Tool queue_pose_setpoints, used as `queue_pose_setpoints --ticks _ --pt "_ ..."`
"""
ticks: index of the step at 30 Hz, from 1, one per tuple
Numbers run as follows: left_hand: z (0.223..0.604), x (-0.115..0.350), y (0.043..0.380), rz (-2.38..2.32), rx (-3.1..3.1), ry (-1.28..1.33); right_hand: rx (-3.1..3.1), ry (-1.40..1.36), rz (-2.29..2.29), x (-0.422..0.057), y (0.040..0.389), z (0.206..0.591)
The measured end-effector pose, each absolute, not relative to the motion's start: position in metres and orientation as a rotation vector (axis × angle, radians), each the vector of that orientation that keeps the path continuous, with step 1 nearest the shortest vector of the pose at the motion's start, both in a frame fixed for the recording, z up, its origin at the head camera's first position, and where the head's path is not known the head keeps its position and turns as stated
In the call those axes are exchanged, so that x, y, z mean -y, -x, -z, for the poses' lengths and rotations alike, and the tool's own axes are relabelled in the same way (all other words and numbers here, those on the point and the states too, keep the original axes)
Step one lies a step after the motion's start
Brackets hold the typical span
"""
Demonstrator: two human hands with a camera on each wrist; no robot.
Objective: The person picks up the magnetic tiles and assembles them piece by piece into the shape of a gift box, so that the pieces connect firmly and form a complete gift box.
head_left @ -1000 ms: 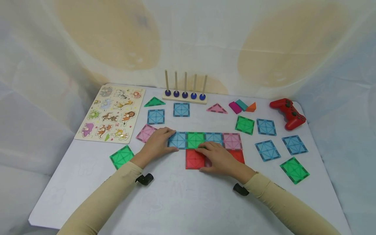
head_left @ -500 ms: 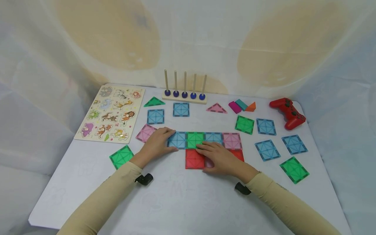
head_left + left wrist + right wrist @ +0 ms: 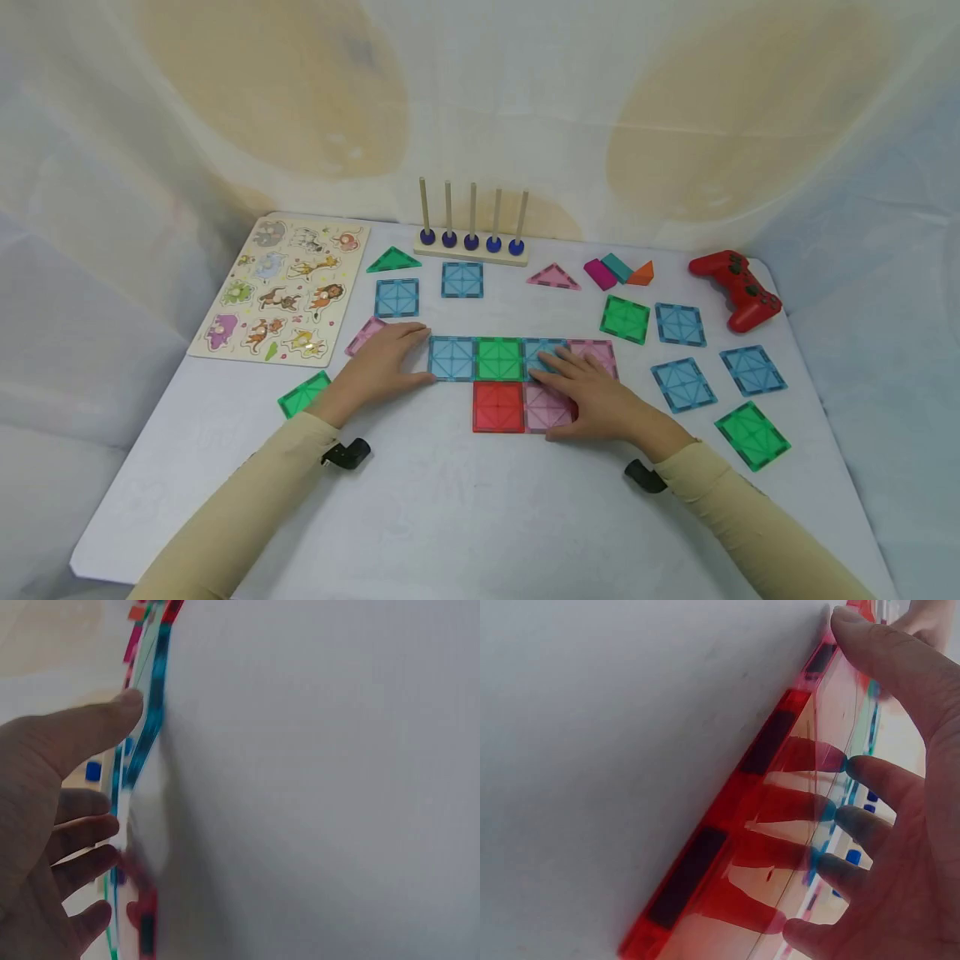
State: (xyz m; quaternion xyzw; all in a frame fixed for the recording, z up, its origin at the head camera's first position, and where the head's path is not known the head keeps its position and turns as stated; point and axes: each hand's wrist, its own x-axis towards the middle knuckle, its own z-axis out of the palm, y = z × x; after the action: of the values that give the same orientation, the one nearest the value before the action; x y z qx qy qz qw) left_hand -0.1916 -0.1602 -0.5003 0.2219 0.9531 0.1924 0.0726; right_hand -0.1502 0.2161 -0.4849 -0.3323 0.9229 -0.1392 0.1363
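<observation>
Flat magnetic tiles form two joined rows on the table. The back row runs left to right: a blue tile [image 3: 452, 359], a green tile [image 3: 499, 359], another blue tile [image 3: 537, 352] and a pink tile [image 3: 604, 351]. In front lie a red tile [image 3: 498, 407] and a pink tile [image 3: 545, 408]; a second red tile [image 3: 682, 877], hidden by my hand in the head view, shows in the right wrist view. My left hand [image 3: 375, 367] is spread just left of the row's end, holding nothing. My right hand [image 3: 600, 396] lies over the right-hand tiles, fingers extended, fingertips at the back row.
Loose square tiles lie on both sides, including a green tile [image 3: 752, 435] and a blue tile [image 3: 683, 384]. Behind stand a peg abacus [image 3: 471, 250] and small coloured blocks [image 3: 617, 267]. An animal puzzle board [image 3: 300, 304] is at left, a red game controller [image 3: 738, 292] at right.
My left hand has drawn back left from the end blue tile. My right hand has slid right, uncovering the front pink tile and covering the right-hand red one.
</observation>
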Motion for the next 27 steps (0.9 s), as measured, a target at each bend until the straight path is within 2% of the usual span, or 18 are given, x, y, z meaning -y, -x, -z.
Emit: queue_pose_setpoints --ticks 11,21,27 --pt "0.475 0.21 0.194 -0.496 -2.691 -0.682 -2.698 0.952 0.394 -0.219 0.154 0.487" --pt "0.483 0.212 0.202 -0.481 -2.786 -0.704 -2.71 0.936 0.378 -0.216 0.163 0.492" --pt "0.483 0.2 0.196 -0.557 -2.816 -0.702 -2.71 0.919 0.37 -0.212 0.169 0.491"
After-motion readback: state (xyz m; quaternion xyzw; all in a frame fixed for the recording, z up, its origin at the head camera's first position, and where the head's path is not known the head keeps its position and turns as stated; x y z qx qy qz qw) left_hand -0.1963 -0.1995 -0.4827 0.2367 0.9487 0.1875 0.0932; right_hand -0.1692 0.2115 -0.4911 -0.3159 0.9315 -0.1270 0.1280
